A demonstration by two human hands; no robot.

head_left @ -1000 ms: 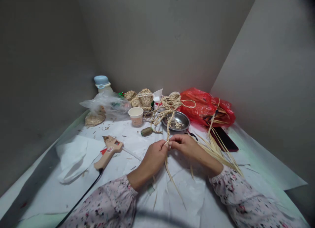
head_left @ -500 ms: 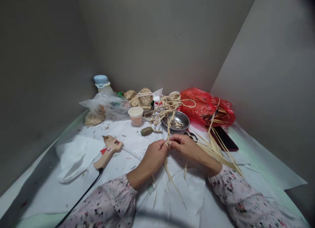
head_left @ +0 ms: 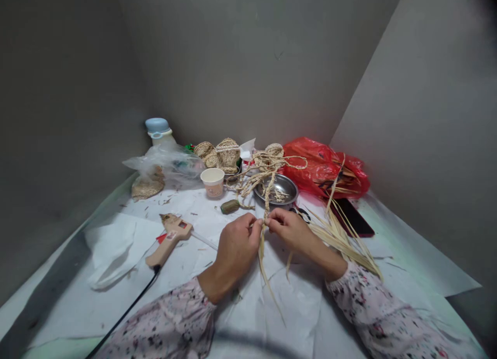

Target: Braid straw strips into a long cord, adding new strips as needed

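A braided straw cord (head_left: 267, 196) runs down from a tangle of plaited cord (head_left: 258, 175) to my fingertips. My left hand (head_left: 238, 242) pinches it from the left at the lower end of the plait. From the right, my right hand (head_left: 293, 235) pinches the same spot, thumb and fingers together. Below the hands hang loose straw strands (head_left: 267, 279), pale and flat. Behind the cord, a steel bowl (head_left: 289, 185) holds small straw scraps. The exact crossing of the strands is hidden by my fingertips.
A glue gun (head_left: 171, 240) with a black cable lies left. Behind it stand a paper cup (head_left: 213, 183), a clear plastic bag (head_left: 166, 160) and a blue-lidded bottle (head_left: 157, 129). Rightward are a red bag (head_left: 310, 165), straw bundle (head_left: 345, 240), phone (head_left: 355, 217) and scissors (head_left: 303, 214).
My left hand has turned and its fingers have shifted slightly at the pinch. The right hand stays nearly in place. The whole view has slid a little to the left.
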